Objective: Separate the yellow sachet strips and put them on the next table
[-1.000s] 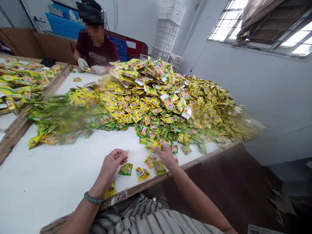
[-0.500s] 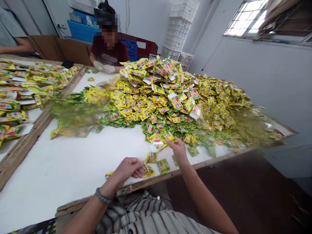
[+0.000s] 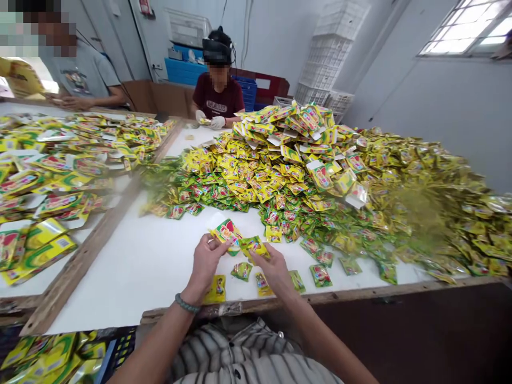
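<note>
The person's left hand [image 3: 206, 262] has its grip closed on a flat yellow-and-green printed cardboard carton [image 3: 226, 233], its white end flap jutting out; the right hand's grip [image 3: 277, 271] pinches a glossy yellow-and-green film sachet [image 3: 253, 247]. Both are held just above the worktop [image 3: 120, 277], nearly meeting. The carton looks light and fairly stiff but easily creased, so it is best held by its side edges, with the flap left free. The sachet looks light, soft and slick; a gentle pinch near a seam should hold it without crushing the contents.

Close around the hands lie loose sachets, among them a green pillow-shaped one [image 3: 241, 271] and a yellow one [image 3: 216, 290] by the left wrist. Beyond, a sprawling heap of yellow and green sachets [image 3: 248, 176] crowds the space ahead and to the right, topped by a loose stack of cartons [image 3: 304, 122]. To the left runs a raised wooden rail [image 3: 92, 246]. Farther off sits a co-worker in a maroon shirt [image 3: 220, 98], wearing white gloves.
</note>
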Available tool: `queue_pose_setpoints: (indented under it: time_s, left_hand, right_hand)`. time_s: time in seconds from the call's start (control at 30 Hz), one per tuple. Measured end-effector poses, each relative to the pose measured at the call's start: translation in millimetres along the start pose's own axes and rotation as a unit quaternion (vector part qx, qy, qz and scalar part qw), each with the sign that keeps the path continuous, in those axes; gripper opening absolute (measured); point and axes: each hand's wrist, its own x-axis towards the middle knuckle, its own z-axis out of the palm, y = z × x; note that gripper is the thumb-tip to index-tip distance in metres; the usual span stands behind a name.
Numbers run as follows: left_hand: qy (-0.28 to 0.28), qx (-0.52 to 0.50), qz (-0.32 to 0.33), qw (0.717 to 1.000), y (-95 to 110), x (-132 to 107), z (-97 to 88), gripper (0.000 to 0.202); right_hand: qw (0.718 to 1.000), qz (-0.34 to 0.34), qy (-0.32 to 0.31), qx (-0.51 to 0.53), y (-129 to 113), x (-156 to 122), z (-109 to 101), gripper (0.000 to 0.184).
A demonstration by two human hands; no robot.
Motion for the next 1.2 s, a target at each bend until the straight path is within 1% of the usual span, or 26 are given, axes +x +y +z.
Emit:
queue_pose_setpoints:
  time_s: [0.03, 0.1, 0.17, 0.23, 0.3, 0.4, 0.5, 0.6, 0.67, 0.73, 0.8, 0.9, 0.97, 1.07, 1.1, 1.13, 1.2]
  left_hand:
    - [-0.003, 0.054, 0.010, 0.998, 0.6, 3.4, -12.2, 0.047]
    - [-0.035, 0.141, 0.016, 0.989, 2.0, 6.7, -32.0, 0.042]
    - [-0.079, 0.188, 0.011, 0.979, 4.3, 5.4, -42.8, 0.037]
    - [-0.123, 0.204, 0.000, 0.971, 6.9, 1.2, -45.1, 0.032]
    - [-0.159, 0.188, -0.011, 0.969, 8.6, -3.6, -43.1, 0.033]
    - [-0.197, 0.144, -0.001, 0.970, 9.0, -8.4, -42.7, 0.042]
    - [-0.204, 0.154, 0.036, 0.966, 8.0, -10.6, -48.3, 0.042]
    - [-0.214, 0.159, 0.056, 0.962, 6.8, -12.4, -51.7, 0.039]
    - [-0.215, 0.135, 0.053, 0.966, 6.6, -13.4, -50.6, 0.040]
    - [-0.210, 0.102, 0.036, 0.972, 7.2, -13.9, -48.4, 0.044]
    - [-0.205, 0.076, 0.013, 0.976, 8.3, -14.4, -46.8, 0.047]
    - [-0.198, 0.060, -0.010, 0.978, 8.2, -16.3, -45.7, 0.050]
    - [-0.193, 0.060, -0.010, 0.979, 6.0, -18.5, -44.1, 0.050]
    - [-0.189, 0.079, 0.014, 0.979, 0.5, -21.3, -39.2, 0.047]
    - [-0.185, 0.086, 0.024, 0.979, -1.1, -21.5, -37.5, 0.047]
    - [-0.180, 0.089, 0.029, 0.979, -2.3, -21.1, -36.1, 0.046]
    - [-0.174, 0.075, 0.022, 0.982, -3.1, -19.1, -34.7, 0.047]
  right_hand:
    - [1.000, -0.003, -0.002, -0.016, -4.0, 3.0, -4.2, 0.041]
    - [0.998, -0.022, 0.002, -0.067, -13.7, 11.3, -11.2, 0.042]
    - [0.991, -0.065, 0.007, -0.118, -25.6, 21.5, -13.7, 0.039]
    - [0.980, -0.121, -0.016, -0.155, -39.0, 32.6, -11.2, 0.032]
    - [0.963, -0.170, -0.063, -0.199, -52.4, 43.6, -6.3, 0.026]
    - [0.932, -0.207, -0.130, -0.267, -66.9, 58.3, -1.7, 0.016]
    - [0.901, -0.215, -0.187, -0.328, -72.5, 69.3, -2.9, 0.015]
    - [0.848, -0.223, -0.248, -0.411, -74.3, 76.5, -3.8, 0.014]
    - [0.818, -0.246, -0.254, -0.455, -76.5, 79.7, -2.1, 0.014]
    - [0.803, -0.270, -0.246, -0.472, -80.3, 81.8, 0.4, 0.014]
    - [0.798, -0.281, -0.245, -0.474, -84.7, 82.6, 2.4, 0.012]
    - [0.790, -0.279, -0.255, -0.483, -89.1, 81.6, 3.8, 0.013]
    - [0.781, -0.274, -0.266, -0.495, -89.2, 80.4, 4.9, 0.014]
    - [0.771, -0.264, -0.282, -0.507, -85.6, 79.4, 7.8, 0.012]
    - [0.776, -0.261, -0.282, -0.501, -83.7, 79.4, 8.9, 0.011]
    - [0.789, -0.258, -0.274, -0.486, -81.6, 79.5, 10.0, 0.010]
    - [0.837, -0.252, -0.237, -0.424, -76.8, 79.4, 11.9, 0.007]
